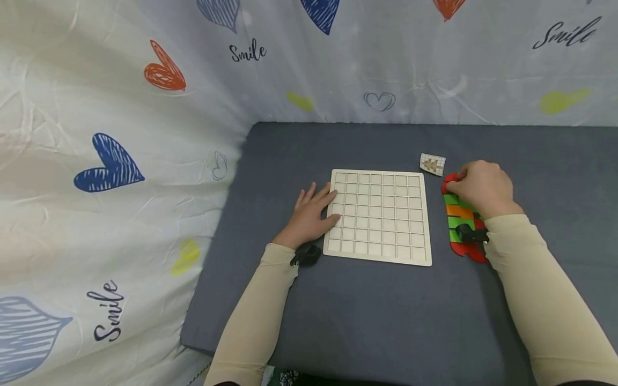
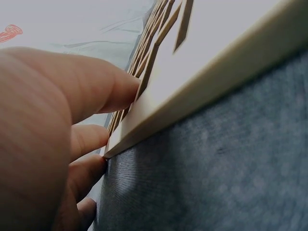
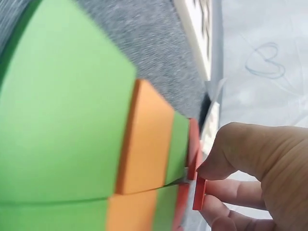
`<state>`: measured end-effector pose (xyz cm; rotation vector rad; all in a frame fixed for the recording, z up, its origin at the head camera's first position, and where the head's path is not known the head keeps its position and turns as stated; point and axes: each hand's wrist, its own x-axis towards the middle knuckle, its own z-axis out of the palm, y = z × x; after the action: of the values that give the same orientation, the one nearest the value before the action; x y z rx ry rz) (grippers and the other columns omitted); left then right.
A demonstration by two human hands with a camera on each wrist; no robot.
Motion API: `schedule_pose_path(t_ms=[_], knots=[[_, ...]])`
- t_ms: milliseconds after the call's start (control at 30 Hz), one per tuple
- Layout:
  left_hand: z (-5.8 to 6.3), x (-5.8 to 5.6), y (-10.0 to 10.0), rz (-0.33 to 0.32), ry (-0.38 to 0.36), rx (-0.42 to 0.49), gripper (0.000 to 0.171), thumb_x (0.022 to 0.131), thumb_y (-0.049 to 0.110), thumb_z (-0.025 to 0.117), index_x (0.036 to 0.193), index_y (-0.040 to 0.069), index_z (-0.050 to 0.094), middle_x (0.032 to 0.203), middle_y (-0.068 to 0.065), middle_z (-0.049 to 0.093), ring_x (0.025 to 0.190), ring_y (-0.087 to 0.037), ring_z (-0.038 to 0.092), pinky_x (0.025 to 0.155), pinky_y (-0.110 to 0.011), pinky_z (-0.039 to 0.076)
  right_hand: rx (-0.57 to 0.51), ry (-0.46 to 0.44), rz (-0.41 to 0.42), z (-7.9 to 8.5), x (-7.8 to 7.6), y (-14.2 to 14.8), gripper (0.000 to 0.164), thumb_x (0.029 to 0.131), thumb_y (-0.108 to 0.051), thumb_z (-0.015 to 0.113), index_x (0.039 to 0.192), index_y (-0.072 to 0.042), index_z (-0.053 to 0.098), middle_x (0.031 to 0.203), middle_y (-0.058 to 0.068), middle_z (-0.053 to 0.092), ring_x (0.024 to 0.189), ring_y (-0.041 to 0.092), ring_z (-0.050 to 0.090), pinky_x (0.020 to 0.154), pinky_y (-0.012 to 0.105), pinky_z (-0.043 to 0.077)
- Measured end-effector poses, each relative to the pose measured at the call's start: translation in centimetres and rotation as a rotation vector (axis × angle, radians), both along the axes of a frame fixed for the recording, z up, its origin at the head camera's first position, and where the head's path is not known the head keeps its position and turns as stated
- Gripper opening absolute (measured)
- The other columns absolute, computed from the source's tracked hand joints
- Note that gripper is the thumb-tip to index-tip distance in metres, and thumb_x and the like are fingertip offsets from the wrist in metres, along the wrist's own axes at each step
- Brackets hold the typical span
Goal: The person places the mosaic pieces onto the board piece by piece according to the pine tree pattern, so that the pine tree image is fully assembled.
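A pale wooden grid board [image 1: 380, 217] lies on the table. My left hand [image 1: 311, 213] rests at its left edge, fingers extended; in the left wrist view the fingertips touch the board's rim [image 2: 178, 96]. To the right of the board, my right hand [image 1: 486, 186] is over a column of flat red, green and orange pieces [image 1: 458, 212]. In the right wrist view, its thumb and fingers pinch a red piece [image 3: 198, 192] at the far end of the column, beside a green piece [image 3: 62, 110] and an orange piece [image 3: 147, 139]. The hand hides part of the column in the head view.
A small printed card [image 1: 432, 164] lies beyond the pieces, near the board's far right corner. The dark grey tabletop [image 1: 376, 316] meets a white curtain [image 1: 415, 64] with heart prints at the back and left. Dark wrist cameras sit by both hands.
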<state>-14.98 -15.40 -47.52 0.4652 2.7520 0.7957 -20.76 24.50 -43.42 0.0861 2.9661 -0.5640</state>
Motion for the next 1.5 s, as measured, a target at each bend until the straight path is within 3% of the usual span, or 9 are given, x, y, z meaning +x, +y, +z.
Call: schedule_pose_path(t_ms=[367,733,1133,1367,1500], knots=[[0.1,0.0,-0.1,-0.003,0.003,0.006,0.068,0.107,0.042,0.06,0.166,0.021,0.034,0.176,0.002,0.017,0.164,-0.025,-0.005,0.13,-0.043,-0.012,-0.028,0.09,0.019,1.3,0.1,-2.1,0.03,0.092,-0.03,0.071,0.096,0.0,0.075,0.085,0.017,0.07,0.071,0.033,0.058,0.051,0.042,0.043],[0.1,0.1,-0.1,-0.026,0.004,-0.002,0.069,0.107,0.047,0.059,0.167,0.022,0.033,0.176,0.002,0.016,0.164,-0.028,-0.006,0.13,-0.047,-0.012,-0.077,0.096,0.063,1.7,-0.6,-5.9,0.033,0.091,-0.026,0.069,0.111,-0.001,0.077,0.101,0.019,0.074,0.085,0.037,0.064,0.062,0.05,0.051],[0.2,-0.1,-0.2,-0.041,0.018,-0.001,0.071,0.107,0.049,0.059,0.167,0.022,0.033,0.175,0.002,0.017,0.164,-0.03,-0.005,0.13,-0.049,-0.013,-0.14,0.106,0.137,1.1,-1.5,-9.7,0.031,0.087,-0.024,0.069,0.108,-0.003,0.078,0.099,0.016,0.075,0.088,0.035,0.066,0.064,0.052,0.054],[0.1,0.0,-0.2,-0.032,0.009,-0.004,0.071,0.106,0.049,0.06,0.167,0.023,0.033,0.176,0.003,0.016,0.164,-0.028,-0.007,0.13,-0.047,-0.014,-0.172,0.089,0.185,0.9,-1.7,-11.8,0.033,0.088,-0.022,0.07,0.111,-0.001,0.077,0.102,0.017,0.076,0.092,0.036,0.066,0.08,0.057,0.053],[0.2,0.0,-0.2,-0.031,0.006,-0.01,0.07,0.107,0.049,0.06,0.167,0.024,0.032,0.175,0.004,0.016,0.164,-0.027,-0.007,0.13,-0.046,-0.014,-0.178,0.084,0.207,0.6,-1.7,-12.8,0.032,0.089,-0.023,0.072,0.112,0.0,0.077,0.102,0.017,0.076,0.089,0.035,0.068,0.079,0.056,0.054]])
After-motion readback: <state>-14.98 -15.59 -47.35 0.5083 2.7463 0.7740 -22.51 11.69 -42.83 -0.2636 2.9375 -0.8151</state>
